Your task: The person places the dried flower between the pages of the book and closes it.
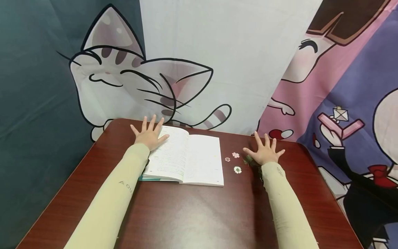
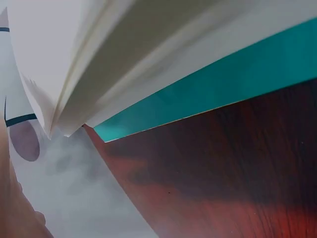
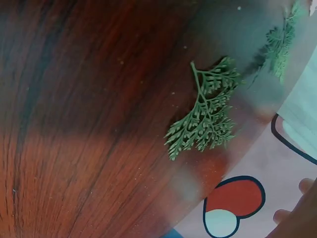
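My left hand (image 1: 149, 137) has its fingers spread wide and overlaps the upper left of an open book (image 1: 203, 159) in the head view. White printed pages and a teal cover (image 2: 208, 94) show from the side in the left wrist view, with part of the hand (image 2: 22, 203) at the left edge. On the other side, my right hand (image 1: 265, 154) also spreads its fingers and holds nothing. Beneath it lie green leafy sprigs, mostly hidden by hand and sleeve from above. The right wrist view shows one feathery sprig (image 3: 205, 109) plainly and another sprig (image 3: 282, 44) farther off.
Between book and right hand lie a white daisy-like flower (image 1: 237, 169), a pink flower (image 1: 235, 155) and a smaller pinkish flower (image 1: 227, 159). The reddish-brown table (image 1: 186, 211) meets a cartoon-printed cloth (image 1: 236, 62) along its far edge.
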`<move>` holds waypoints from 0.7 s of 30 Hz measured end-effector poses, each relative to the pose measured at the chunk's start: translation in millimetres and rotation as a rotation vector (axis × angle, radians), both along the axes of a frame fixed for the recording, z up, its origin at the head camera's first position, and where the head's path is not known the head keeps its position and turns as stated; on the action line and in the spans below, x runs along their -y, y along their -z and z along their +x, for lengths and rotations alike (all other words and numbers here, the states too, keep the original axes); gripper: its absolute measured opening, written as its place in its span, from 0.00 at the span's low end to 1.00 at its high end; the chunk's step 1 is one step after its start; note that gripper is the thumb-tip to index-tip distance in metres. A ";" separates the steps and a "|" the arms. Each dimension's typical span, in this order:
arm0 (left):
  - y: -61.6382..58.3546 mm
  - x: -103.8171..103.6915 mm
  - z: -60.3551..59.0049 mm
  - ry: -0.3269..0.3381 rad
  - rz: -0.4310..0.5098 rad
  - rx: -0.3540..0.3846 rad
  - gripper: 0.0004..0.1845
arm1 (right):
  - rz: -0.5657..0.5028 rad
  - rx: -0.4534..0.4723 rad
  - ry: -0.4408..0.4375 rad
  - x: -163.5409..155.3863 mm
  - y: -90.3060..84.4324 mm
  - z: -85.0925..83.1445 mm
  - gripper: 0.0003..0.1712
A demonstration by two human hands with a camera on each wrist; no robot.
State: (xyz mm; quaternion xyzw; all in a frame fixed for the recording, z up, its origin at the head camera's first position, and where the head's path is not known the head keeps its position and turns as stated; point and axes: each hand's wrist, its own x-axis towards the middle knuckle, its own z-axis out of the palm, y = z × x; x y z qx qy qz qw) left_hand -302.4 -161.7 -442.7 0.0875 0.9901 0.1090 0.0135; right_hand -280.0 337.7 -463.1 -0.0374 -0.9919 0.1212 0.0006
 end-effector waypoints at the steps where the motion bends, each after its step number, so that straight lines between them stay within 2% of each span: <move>1: -0.7 0.6 0.3 -0.001 0.002 0.002 0.46 | -0.003 -0.001 -0.002 0.3 -0.9 0.5 0.58; 6: -5.0 1.5 2.0 0.013 0.015 0.012 0.46 | -0.013 0.011 -0.020 2.0 -4.7 1.8 0.58; 16: -5.2 1.5 2.8 0.025 0.012 0.025 0.46 | -0.003 0.027 -0.081 5.8 -4.2 6.7 0.59; 21: -13.7 2.1 7.8 0.042 0.050 0.019 0.46 | -0.022 -0.007 -0.112 8.8 -10.7 10.0 0.58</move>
